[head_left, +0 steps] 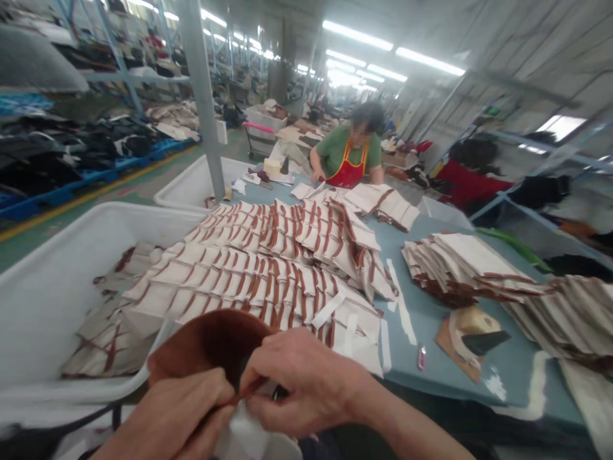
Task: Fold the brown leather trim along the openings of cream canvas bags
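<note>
Where fingers (218, 386) meet: left hand (191, 409), right hand (306, 377) both pinching brown piece (184, 350)
White bit (248, 431) just below: keep flat imo

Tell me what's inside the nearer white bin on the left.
Inside the white bin lie loosely heaped pale pieces with dark edging. Whatever lies beneath them is covered, and the cream stacks hide part of its right side.

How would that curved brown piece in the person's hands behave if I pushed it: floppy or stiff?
The brown piece probably flexes but isn't limp: it arches smoothly beyond the left hand and right hand instead of drooping. Looking like a thin sheet, it's likely light for its size.
</note>
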`<move>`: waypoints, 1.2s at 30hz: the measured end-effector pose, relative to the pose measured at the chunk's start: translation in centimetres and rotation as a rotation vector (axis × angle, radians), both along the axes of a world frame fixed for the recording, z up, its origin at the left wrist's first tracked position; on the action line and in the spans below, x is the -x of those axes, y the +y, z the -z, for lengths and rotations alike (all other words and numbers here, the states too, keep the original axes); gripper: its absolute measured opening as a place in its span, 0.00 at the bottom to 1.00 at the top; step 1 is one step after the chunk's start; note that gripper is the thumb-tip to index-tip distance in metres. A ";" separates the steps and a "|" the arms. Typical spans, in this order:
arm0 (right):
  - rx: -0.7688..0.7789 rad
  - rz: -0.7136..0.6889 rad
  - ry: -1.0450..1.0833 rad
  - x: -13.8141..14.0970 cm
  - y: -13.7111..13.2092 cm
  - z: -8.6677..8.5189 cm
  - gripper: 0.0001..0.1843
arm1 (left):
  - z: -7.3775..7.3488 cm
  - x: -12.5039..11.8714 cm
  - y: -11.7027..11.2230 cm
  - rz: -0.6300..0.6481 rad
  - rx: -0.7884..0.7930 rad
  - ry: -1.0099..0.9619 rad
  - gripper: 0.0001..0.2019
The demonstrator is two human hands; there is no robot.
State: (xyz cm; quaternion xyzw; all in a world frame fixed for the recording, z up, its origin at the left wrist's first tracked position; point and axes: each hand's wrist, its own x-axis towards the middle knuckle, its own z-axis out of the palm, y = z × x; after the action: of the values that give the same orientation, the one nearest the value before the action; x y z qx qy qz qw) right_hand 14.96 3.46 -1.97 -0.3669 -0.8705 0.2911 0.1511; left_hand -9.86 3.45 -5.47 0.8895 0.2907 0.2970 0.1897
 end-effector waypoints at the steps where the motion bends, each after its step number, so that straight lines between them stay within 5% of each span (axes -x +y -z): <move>1: 0.008 0.021 0.032 -0.1 0.0 -0.2 0.10 | -0.9 -0.1 -0.1 0.039 0.063 0.034 0.14; 5: 0.140 0.013 0.084 -0.6 0.4 -1.5 0.08 | -2.8 -0.6 -0.4 0.049 0.185 0.036 0.13; 10: 0.153 -0.092 -0.033 0.0 1.3 -2.8 0.12 | -2.8 -0.4 -0.7 0.002 0.325 0.044 0.14; 18: -0.210 -0.093 -0.127 1.2 -0.3 -1.5 0.12 | -3.3 -0.3 -1.0 -0.047 0.373 0.040 0.13; 26: -0.126 -0.112 0.062 -1.2 0.7 -0.3 0.06 | -3.5 0.1 -0.2 -0.023 0.551 0.118 0.12; 36: -0.124 -0.108 0.129 -2.1 1.4 -0.4 0.05 | -2.9 -2.4 -1.1 0.065 0.316 0.066 0.21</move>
State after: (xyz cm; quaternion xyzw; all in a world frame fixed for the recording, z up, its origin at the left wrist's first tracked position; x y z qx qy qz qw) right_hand 17.10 4.85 -1.60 -0.2897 -0.8939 0.2673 0.2135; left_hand -7.43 2.39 -2.61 0.8669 0.3107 0.2119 0.3271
